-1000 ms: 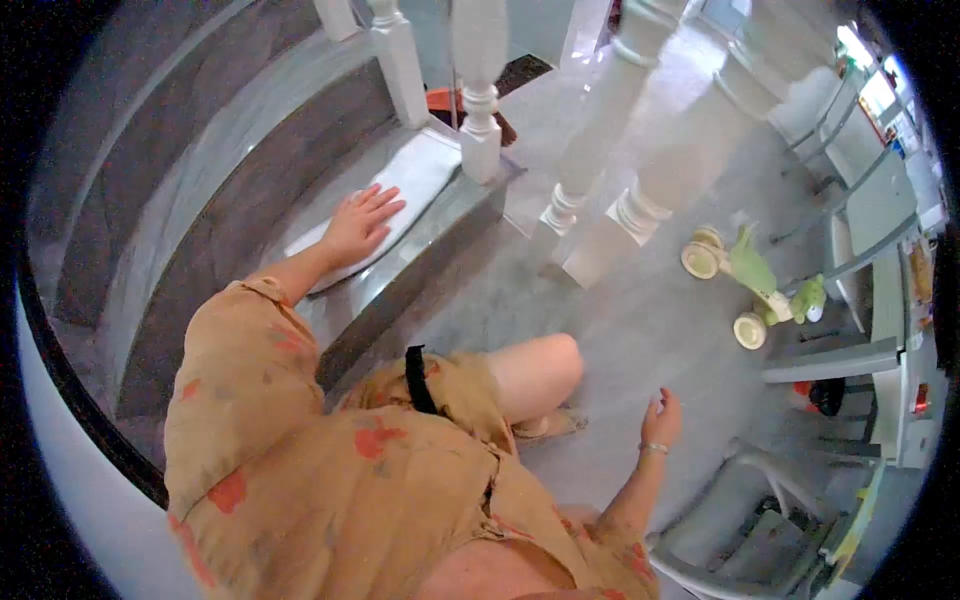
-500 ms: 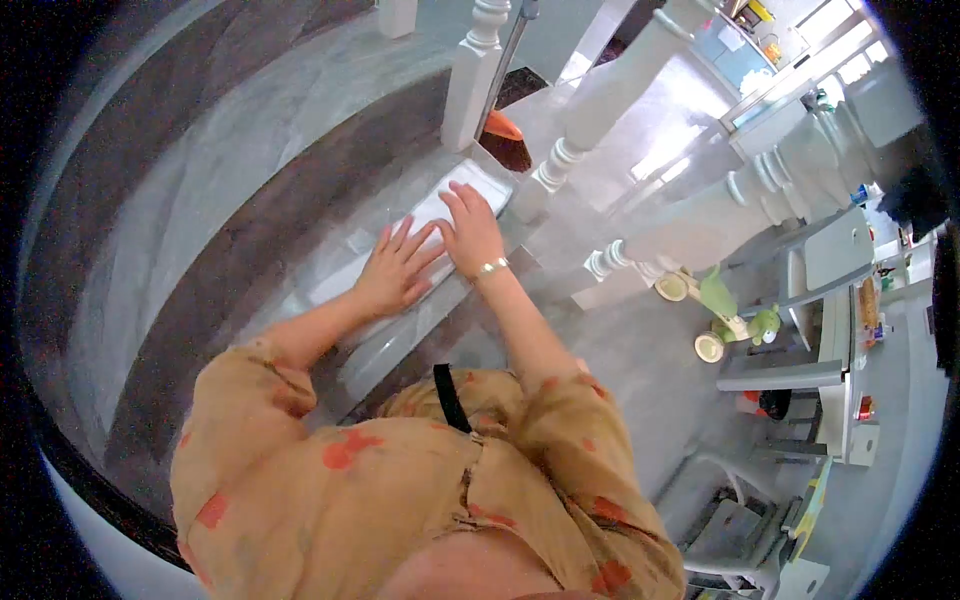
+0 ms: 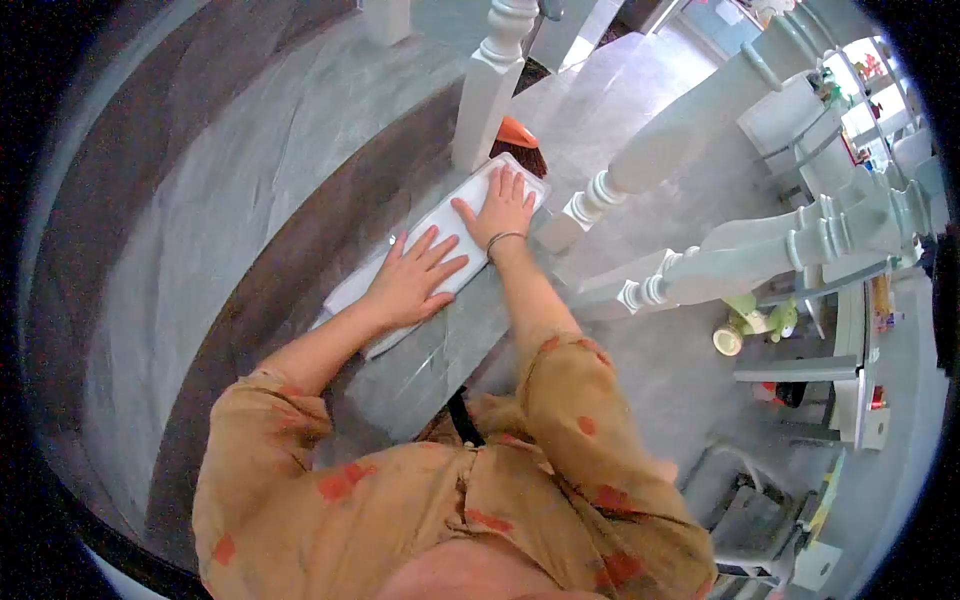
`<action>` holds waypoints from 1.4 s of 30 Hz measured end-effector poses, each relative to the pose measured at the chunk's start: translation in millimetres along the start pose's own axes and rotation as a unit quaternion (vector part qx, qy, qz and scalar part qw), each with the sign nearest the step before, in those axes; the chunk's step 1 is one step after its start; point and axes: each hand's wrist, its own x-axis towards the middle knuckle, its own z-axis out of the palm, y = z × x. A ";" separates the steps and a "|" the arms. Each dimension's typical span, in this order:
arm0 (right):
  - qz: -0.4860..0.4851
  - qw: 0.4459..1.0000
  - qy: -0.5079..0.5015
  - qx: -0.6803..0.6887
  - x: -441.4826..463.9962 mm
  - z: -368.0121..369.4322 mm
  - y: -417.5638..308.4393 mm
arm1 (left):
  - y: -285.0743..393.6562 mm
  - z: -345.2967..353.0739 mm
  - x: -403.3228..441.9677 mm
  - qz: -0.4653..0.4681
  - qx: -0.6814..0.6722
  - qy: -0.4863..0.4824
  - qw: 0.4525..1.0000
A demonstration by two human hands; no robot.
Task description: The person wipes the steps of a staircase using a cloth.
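Observation:
A long, folded white cloth (image 3: pixel 440 222) lies flat across a grey stair tread (image 3: pixel 400 385). My left hand (image 3: pixel 415 278) rests palm down on the cloth's middle, with its fingers spread. Farther along, my right hand (image 3: pixel 503 212) presses flat near the cloth's far end, fingers stretched out and a bracelet on the wrist. Both hands touch the cloth from above without gripping it.
A white baluster (image 3: pixel 490 95) rises beside the cloth's far end, near an orange broom head (image 3: pixel 520 140). More balusters (image 3: pixel 680 150) stand to the right. Beyond them are a green toy (image 3: pixel 765 322) and a grey chair (image 3: pixel 745 500). Curved steps (image 3: pixel 230 190) climb on the left.
My hands have moved farther apart on the cloth, the right one toward its far end. The camera view has shifted, and more of the tread shows in front of the cloth.

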 end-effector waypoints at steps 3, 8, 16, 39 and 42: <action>0.021 1.000 0.013 0.002 17.3 -3.0 2.2 | -4.1 -0.8 16.5 0.003 0.003 0.011 1.000; 0.021 0.999 0.024 0.007 -4.5 -5.2 9.8 | 3.1 -3.6 13.3 0.007 0.046 0.025 0.999; -0.066 0.996 0.050 0.040 -66.0 -4.1 14.2 | 52.6 1.1 -35.5 0.009 0.045 -0.021 0.999; 0.214 0.858 0.224 0.409 -122.8 -46.8 107.2 | 115.2 32.2 55.2 0.142 0.048 -0.018 0.989; 0.160 0.933 0.111 0.302 -77.5 16.6 129.1 | 107.8 30.9 64.9 0.125 0.034 -0.039 0.991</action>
